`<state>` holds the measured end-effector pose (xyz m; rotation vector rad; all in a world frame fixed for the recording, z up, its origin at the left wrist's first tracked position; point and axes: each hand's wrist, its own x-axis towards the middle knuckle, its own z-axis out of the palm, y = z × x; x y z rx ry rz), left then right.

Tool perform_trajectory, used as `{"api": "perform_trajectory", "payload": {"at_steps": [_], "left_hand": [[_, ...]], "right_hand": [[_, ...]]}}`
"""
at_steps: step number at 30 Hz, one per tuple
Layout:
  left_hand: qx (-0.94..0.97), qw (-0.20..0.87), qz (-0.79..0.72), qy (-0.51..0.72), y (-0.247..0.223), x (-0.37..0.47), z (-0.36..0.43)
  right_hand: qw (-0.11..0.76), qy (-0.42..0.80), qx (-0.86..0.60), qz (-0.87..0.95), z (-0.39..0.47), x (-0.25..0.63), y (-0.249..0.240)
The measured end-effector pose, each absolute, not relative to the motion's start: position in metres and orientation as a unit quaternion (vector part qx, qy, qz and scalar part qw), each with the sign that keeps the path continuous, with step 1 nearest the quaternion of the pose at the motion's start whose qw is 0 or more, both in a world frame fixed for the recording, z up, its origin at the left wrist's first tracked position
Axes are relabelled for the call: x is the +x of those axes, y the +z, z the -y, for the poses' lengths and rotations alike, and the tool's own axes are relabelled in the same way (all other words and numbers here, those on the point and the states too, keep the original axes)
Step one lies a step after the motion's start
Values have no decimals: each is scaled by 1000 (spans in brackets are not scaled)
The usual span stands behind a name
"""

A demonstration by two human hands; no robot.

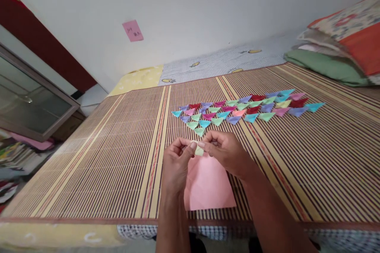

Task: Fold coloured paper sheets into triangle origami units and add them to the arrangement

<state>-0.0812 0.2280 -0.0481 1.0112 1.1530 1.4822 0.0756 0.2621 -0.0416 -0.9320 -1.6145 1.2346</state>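
Observation:
Between my two hands, a small pale yellow-green folded paper (199, 150) is pinched at its upper edge. My left hand (179, 160) grips its left side with thumb and fingers. From the right, my right hand (223, 150) pinches the other side, the thumbs nearly meeting. Under the hands a pink paper sheet (210, 185) lies on the striped mat (124, 158). Just beyond the fingertips, several small folded paper triangles (208, 116) in many colours lie in slanting rows, reaching to the right.
Stacked pillows and a green cushion (326, 67) sit at the back right. A pink note (132, 31) is on the wall behind. At the left are a glass-panelled cabinet door (29, 91) and piled papers (19, 154). The mat's front edge (133, 220) runs near me.

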Motion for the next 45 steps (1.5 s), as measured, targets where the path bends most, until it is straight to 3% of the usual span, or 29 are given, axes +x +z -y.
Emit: {"api": "perform_trajectory", "payload": {"at_steps": [9, 18, 24, 36, 45], "left_hand": [[429, 517, -465, 577, -45, -79, -225], [295, 526, -416, 680, -50, -67, -233], [252, 575, -371, 684, -49, -64, -233], [256, 569, -372, 687, -47, -53, -234], [416, 440, -476, 638, -42, -74, -229]], "right_hand": [[477, 426, -378, 670, -260, 74, -39], [461, 527, -353, 621, -258, 64, -42], [489, 504, -371, 608, -254, 62, -40], [546, 452, -386, 590, -256, 67, -35], [478, 317, -386, 723, -257, 81, -31]]}}
